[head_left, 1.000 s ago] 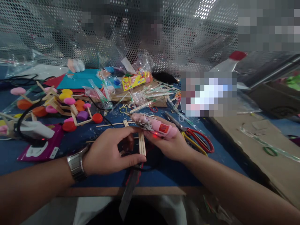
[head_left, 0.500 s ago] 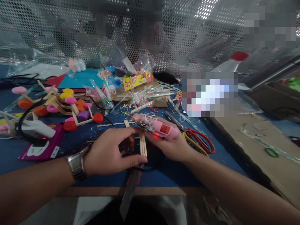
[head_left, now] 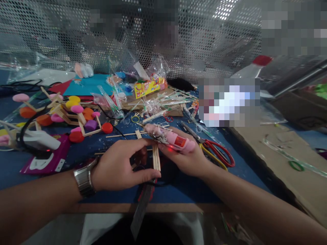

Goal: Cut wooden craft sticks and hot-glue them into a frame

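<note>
My left hand, with a metal watch at the wrist, pinches a few thin wooden sticks lying side by side. Its thumb presses near their lower end. A pink hot glue gun is in my right hand. Its nozzle points left, above the sticks, and a red light glows on its side. The glue gun covers part of the sticks. Beneath my hands, a cutter with a broad metal blade sticks out over the table edge.
At left stand stick constructions with colourful clay discs, beside a purple packet. Red-and-yellow scissors lie right of my hands. Behind are loose sticks, plastic wrappers and a yellow box. Cardboard covers the right side; a lit, blurred screen stands there.
Almost nothing differs. The glue gun and my right hand have shifted very slightly to the right; my left hand keeps its grip on the sticks.
</note>
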A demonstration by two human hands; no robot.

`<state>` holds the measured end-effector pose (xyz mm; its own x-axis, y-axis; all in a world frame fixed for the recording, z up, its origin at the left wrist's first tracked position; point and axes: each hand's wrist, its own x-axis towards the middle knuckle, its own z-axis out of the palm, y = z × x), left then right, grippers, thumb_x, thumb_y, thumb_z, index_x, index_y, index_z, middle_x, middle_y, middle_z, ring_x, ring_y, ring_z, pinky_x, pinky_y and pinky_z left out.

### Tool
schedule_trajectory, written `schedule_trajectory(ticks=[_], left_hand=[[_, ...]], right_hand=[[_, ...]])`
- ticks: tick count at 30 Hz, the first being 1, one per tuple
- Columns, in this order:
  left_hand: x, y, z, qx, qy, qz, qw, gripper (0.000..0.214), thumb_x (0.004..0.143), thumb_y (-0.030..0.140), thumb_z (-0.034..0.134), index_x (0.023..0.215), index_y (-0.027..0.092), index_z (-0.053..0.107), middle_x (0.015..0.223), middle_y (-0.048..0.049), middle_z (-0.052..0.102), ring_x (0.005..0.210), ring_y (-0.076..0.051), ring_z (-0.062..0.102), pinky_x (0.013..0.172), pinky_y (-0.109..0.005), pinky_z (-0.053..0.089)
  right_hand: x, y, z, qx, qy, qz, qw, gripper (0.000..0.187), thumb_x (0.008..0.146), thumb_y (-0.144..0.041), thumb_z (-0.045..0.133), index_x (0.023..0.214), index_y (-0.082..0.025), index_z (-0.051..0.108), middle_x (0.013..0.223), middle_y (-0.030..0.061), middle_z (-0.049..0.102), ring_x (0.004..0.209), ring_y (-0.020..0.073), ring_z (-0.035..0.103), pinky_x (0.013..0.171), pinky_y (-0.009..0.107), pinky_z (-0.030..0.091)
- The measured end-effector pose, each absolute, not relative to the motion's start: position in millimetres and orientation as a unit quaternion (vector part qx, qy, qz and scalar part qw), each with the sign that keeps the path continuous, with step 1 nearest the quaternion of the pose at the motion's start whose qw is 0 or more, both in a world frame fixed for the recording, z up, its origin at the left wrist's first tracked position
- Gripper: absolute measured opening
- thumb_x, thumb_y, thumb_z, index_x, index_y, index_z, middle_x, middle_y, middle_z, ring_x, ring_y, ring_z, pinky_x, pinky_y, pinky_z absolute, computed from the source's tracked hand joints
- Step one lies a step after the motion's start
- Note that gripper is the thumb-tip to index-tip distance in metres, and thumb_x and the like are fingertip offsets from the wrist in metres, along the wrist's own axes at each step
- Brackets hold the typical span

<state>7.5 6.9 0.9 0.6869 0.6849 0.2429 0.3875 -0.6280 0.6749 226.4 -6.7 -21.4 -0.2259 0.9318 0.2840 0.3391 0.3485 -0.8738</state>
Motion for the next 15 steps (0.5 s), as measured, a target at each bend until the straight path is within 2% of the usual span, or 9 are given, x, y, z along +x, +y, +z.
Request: schedule_trajectory(ticks=[3,10,15], left_hand=[[7.0,6.3,0.7,0.87,0.31,0.244,0.295,0.047,0.084,0.056,0.07,0.111,0.018,0.067,0.08,-0.0014,0.072,0.067,-0.017,0.064,0.061,-0.027,0.043],[7.7,6.9,0.1,0.873,0.31,0.241,0.288,0.046,0.084,0.056,0.07,0.109,0.017,0.068,0.079,-0.0015,0.072,0.066,-0.017,0.064,0.06,-0.027,0.042],[6.5,6.3,-0.3,0.875,0.311,0.239,0.283,0.045,0.084,0.057,0.069,0.103,0.017,0.069,0.08,-0.0023,0.073,0.066,-0.018,0.064,0.06,-0.027,0.042]], right_hand=[[226.6,-6.5,-20.6,-0.446,-0.713,0.343,0.419,0.012,0.09,-0.033,0.065,0.094,-0.021,0.065,0.084,0.0044,0.068,0.073,0.0192,0.063,0.064,0.031,0.053],[227.7,-6.3,-19.9,-0.447,-0.72,0.333,0.413,0.009,0.09,-0.03,0.063,0.092,-0.021,0.063,0.079,0.0027,0.066,0.067,0.0171,0.06,0.06,0.03,0.051],[227.2,-6.7,-20.6,-0.447,-0.718,0.337,0.414,0.01,0.09,-0.03,0.064,0.094,-0.021,0.063,0.085,0.0044,0.069,0.072,0.0186,0.063,0.063,0.031,0.053]])
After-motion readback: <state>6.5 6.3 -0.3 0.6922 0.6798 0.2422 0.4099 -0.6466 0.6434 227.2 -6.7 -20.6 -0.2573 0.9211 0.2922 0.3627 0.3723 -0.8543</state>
